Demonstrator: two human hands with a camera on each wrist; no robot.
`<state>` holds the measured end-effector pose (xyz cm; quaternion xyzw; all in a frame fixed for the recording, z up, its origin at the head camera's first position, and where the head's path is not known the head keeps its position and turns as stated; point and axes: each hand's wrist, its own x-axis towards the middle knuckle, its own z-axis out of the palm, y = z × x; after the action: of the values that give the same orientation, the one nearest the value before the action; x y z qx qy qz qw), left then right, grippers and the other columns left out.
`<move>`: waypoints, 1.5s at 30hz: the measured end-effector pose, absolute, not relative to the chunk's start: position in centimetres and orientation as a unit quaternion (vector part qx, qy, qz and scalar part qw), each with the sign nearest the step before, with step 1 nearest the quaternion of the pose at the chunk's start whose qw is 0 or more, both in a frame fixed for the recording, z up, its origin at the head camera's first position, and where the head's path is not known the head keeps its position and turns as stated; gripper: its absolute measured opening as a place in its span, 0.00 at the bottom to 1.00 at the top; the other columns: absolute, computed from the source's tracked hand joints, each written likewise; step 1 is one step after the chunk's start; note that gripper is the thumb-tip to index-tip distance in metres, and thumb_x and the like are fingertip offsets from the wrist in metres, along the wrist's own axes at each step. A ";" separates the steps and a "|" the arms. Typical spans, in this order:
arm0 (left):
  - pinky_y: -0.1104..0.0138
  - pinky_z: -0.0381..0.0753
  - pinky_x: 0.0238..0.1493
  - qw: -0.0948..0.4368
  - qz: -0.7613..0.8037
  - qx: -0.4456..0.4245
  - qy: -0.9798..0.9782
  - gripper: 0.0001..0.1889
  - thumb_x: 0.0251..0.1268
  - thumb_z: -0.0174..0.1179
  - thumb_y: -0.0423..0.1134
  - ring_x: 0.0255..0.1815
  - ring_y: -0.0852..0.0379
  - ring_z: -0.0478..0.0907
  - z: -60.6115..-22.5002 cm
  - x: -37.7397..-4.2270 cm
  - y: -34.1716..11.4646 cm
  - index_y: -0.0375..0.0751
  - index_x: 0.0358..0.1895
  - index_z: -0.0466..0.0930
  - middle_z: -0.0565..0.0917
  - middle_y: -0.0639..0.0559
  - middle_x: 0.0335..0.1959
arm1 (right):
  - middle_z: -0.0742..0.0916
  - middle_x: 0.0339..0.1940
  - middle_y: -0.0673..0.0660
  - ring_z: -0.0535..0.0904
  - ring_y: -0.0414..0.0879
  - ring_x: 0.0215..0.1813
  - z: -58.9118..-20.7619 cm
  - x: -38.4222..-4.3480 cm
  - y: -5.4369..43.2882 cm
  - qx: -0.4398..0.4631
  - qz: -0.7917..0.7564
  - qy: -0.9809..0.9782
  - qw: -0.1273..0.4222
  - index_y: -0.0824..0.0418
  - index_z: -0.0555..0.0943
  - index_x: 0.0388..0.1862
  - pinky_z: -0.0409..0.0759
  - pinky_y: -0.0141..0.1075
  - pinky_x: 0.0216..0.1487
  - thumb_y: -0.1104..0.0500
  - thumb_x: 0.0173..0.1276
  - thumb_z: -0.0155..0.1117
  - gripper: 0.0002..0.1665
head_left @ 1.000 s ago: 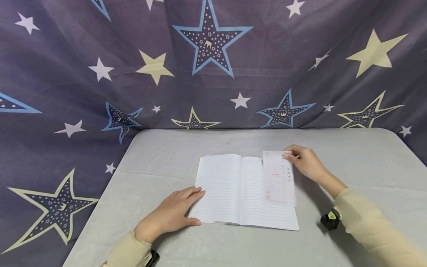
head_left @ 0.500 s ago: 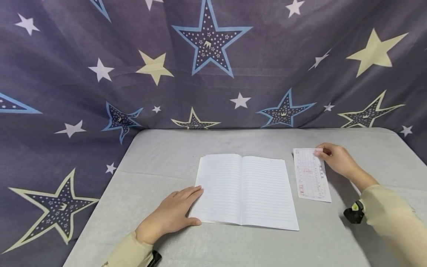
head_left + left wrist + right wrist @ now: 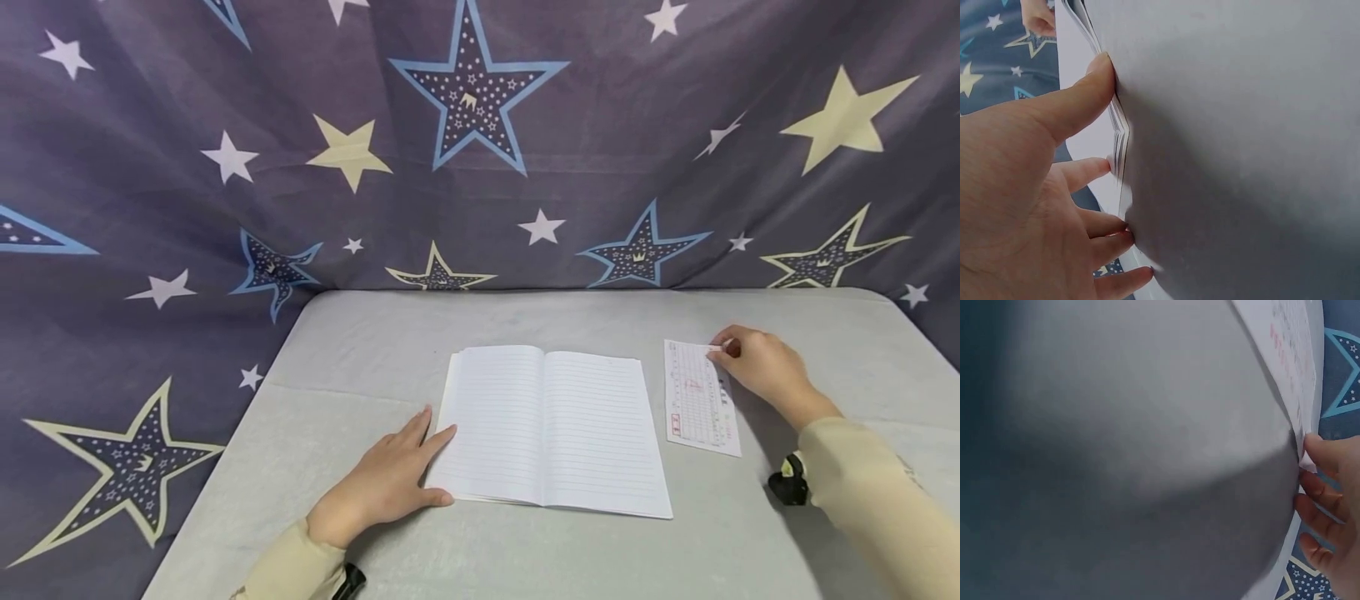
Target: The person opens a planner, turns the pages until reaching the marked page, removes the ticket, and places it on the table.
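Note:
An open notebook (image 3: 491, 425) with lined white pages lies on the grey table, its spine running away from me. My left hand (image 3: 393, 471) rests at its left edge with fingers spread; in the left wrist view the thumb (image 3: 1094, 87) touches the page edges. To the right of the notebook is a printed paper slip (image 3: 693, 400) with red marks and a grid. My right hand (image 3: 765, 371) pinches its upper right corner between thumb and fingers, as the right wrist view also shows on the slip (image 3: 1285, 356). The slip lies apart from the notebook.
The grey cloth-covered table (image 3: 570, 558) extends around the notebook. A dark curtain (image 3: 480, 200) with star prints hangs along the table's back and left sides. Black straps with small devices (image 3: 787, 483) sit at both wrists.
My right hand has carried the slip off the notebook's right page to the table on the right, then lowered it slightly. The left hand stays at the notebook's edge, one finger now lifted off the page.

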<state>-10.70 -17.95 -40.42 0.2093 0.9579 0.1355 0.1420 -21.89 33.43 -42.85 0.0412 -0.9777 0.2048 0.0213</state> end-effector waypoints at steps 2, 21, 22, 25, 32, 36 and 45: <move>0.43 0.60 0.70 0.145 0.138 0.210 0.957 0.46 0.54 0.71 0.56 0.77 0.37 0.51 -40.4 -10.7 -17.9 0.42 0.75 0.64 0.52 0.31 0.77 | 0.85 0.35 0.63 0.78 0.54 0.32 -42.8 -21.8 33.5 0.042 0.201 -0.978 0.024 0.67 0.79 0.50 0.73 0.50 0.31 0.56 0.68 0.66 0.18; 0.39 0.58 0.70 0.154 0.321 0.129 0.926 0.38 0.62 0.68 0.50 0.75 0.34 0.55 -40.3 -11.4 -16.6 0.36 0.71 0.68 0.61 0.33 0.74 | 0.82 0.56 0.69 0.75 0.68 0.59 -40.8 -13.6 27.8 0.228 0.277 -0.931 0.065 0.66 0.79 0.58 0.69 0.66 0.60 0.59 0.61 0.74 0.27; 0.39 0.58 0.70 0.150 0.341 0.114 0.921 0.37 0.62 0.68 0.49 0.74 0.34 0.56 -40.3 -11.6 -16.4 0.35 0.71 0.67 0.62 0.32 0.73 | 0.83 0.56 0.68 0.76 0.66 0.58 -41.0 -13.0 27.2 0.245 0.276 -0.927 0.073 0.65 0.80 0.57 0.70 0.64 0.59 0.60 0.57 0.76 0.28; 0.40 0.62 0.69 0.135 0.406 0.072 0.901 0.36 0.63 0.68 0.42 0.71 0.32 0.61 -40.3 -12.2 -15.9 0.29 0.69 0.66 0.67 0.30 0.69 | 0.83 0.56 0.64 0.78 0.63 0.58 -41.6 -11.3 25.7 0.277 0.265 -0.920 0.081 0.63 0.81 0.57 0.72 0.61 0.58 0.57 0.50 0.80 0.34; 0.46 0.72 0.63 0.128 0.522 -0.033 0.843 0.35 0.63 0.66 0.34 0.63 0.33 0.70 -40.5 -13.8 -15.9 0.21 0.68 0.60 0.71 0.27 0.62 | 0.78 0.65 0.64 0.72 0.65 0.65 -42.1 -9.5 23.7 0.283 0.222 -0.933 0.013 0.60 0.79 0.62 0.70 0.62 0.61 0.51 0.44 0.83 0.44; 0.49 0.76 0.59 0.122 0.548 -0.059 0.826 0.37 0.63 0.65 0.33 0.60 0.34 0.73 -40.6 -14.1 -15.9 0.21 0.70 0.57 0.70 0.27 0.61 | 0.76 0.67 0.65 0.71 0.66 0.67 -42.4 -9.4 23.5 0.282 0.208 -0.937 0.004 0.62 0.79 0.62 0.69 0.63 0.62 0.50 0.42 0.84 0.46; 0.60 0.84 0.34 0.073 0.562 0.043 0.823 0.20 0.68 0.61 0.33 0.32 0.51 0.82 -39.2 -13.8 -12.8 0.23 0.58 0.76 0.84 0.38 0.40 | 0.76 0.69 0.64 0.70 0.65 0.67 -43.0 -9.5 24.1 0.277 0.206 -0.938 0.021 0.62 0.81 0.60 0.69 0.61 0.62 0.46 0.41 0.83 0.45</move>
<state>-13.77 -12.78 -39.19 0.0431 0.8229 0.5618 0.0729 -9.48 24.11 -42.99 0.2771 -0.9384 0.2055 0.0207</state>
